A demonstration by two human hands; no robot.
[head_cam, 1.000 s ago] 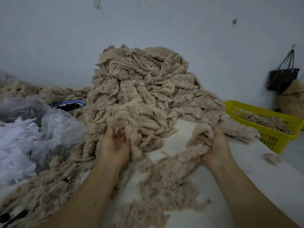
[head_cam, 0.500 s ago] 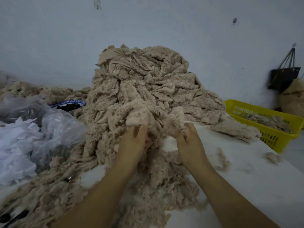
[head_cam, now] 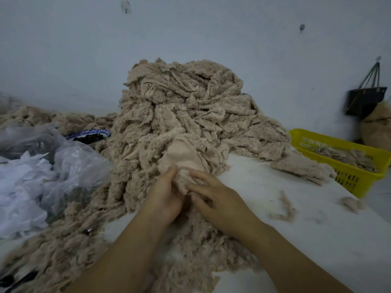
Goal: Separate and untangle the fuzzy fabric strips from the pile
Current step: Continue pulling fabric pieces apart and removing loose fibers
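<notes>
Dim, flat bluish light; soft shadows; wide-angle edge bending; slight blur throughout.

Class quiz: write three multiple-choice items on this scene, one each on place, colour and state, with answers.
1. Relative to the pile, the yellow basket stands: A left; B right; C on top.
2. The pile is: A beige; B green; C black.
3. Left hand and right hand: A lie on bare table; B are raised; C grip a fabric piece.
Key: B, it sits beyond the pile's right side; A, all strips look beige; C, both close on it at the pile's foot.
</notes>
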